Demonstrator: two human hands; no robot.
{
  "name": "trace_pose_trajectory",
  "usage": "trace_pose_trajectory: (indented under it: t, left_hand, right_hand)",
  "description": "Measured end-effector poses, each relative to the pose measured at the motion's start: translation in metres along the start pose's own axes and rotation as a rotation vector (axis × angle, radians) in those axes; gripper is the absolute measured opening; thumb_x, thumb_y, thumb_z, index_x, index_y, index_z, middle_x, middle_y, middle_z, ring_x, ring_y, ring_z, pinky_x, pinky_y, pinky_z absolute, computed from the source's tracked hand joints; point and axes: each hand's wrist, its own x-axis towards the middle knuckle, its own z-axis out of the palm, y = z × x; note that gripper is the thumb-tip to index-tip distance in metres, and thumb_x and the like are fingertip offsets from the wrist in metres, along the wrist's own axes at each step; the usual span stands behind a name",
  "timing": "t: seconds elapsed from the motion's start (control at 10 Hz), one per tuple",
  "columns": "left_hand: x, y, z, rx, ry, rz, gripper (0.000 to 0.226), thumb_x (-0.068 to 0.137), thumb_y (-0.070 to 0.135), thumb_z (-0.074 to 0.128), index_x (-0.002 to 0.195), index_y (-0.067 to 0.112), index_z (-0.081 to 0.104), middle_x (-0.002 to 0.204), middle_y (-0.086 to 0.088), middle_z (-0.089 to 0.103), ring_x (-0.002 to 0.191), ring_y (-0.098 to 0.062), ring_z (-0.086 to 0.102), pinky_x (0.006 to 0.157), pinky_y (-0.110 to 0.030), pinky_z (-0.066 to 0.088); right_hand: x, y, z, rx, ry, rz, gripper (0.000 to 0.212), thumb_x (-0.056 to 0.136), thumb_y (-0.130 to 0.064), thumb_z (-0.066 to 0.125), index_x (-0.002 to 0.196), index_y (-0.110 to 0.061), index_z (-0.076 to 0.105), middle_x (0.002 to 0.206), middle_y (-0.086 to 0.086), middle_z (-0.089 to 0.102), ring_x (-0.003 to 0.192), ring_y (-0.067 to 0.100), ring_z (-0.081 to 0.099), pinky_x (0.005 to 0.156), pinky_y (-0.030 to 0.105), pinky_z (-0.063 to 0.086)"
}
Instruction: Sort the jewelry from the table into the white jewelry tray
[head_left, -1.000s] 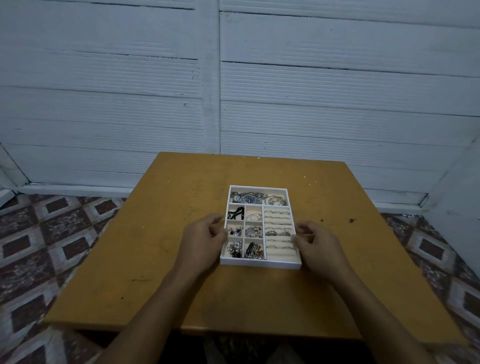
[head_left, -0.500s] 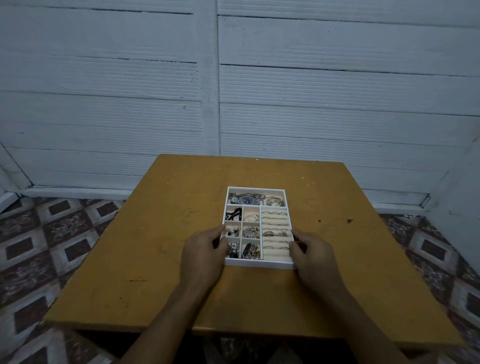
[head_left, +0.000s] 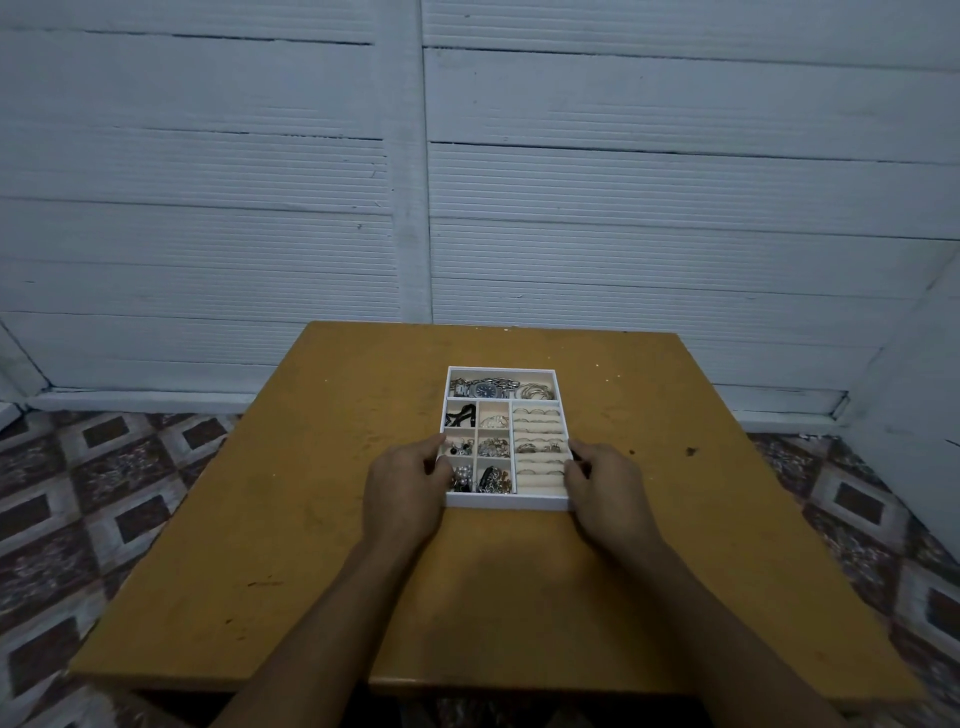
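left hand (head_left: 402, 493): lower middle of the frame, fingers curled round the left wall of the tray (head_left: 509, 502), thumb up on the rim. If this side gets lifted first, I reckon the tray tips and the small stuff hops compartments.
tray risk: it sits flat on the table (head_left: 260, 519) at the centre of the frame, a hand clamped on each side. My worry is a jerk or a quick slide. The walls look low, so loose pieces could spill out.
right hand (head_left: 608, 488): just right of centre, fingers wrapped on the right wall, thumb at the rim. If that thumb slips inward it could knock rings (head_left: 537, 447) out of their slots.
tray look: white, shallow, cream lining. Six small squares on the left, ring rolls on the right, one long strip along the far edge.
contents: black cord (head_left: 460, 414) in the upper left square, silvery bits in the others, too small to name. Watch (head_left: 488, 388) and thin bangles (head_left: 537, 391) in the far strip.
progress: all the jewelry I can make out is inside the tray, so sorting looks about done to me.
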Motion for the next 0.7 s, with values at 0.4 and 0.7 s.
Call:
trace_pose_trajectory:
  t: [0.4,0.7]
  left_hand:
    - [-0.006,0.011,-0.008,-0.031,-0.007,0.04,0.032,0.093,0.017,0.054,0.124,0.018,0.064,0.083,0.003,0.07,0.064,-0.003,0.056,0.058,-0.021,0.044]
    - [-0.054,0.031,-0.035,-0.142,0.024,0.087,0.039,0.092,0.02,0.056,0.131,0.019,0.058,0.125,0.002,0.064,0.112,-0.013,0.058,0.092,-0.028,0.048]
  right_hand:
    - [-0.004,-0.003,0.0,0.098,0.035,0.038,0.032,0.097,-0.014,0.047,0.126,-0.017,0.063,0.115,0.002,0.068,0.097,0.014,0.059,0.078,0.022,0.045]
    - [-0.049,-0.016,-0.022,0.238,0.099,0.096,0.047,0.093,-0.019,0.058,0.139,-0.021,0.048,0.133,-0.006,0.056,0.105,0.003,0.049,0.087,0.021,0.042]
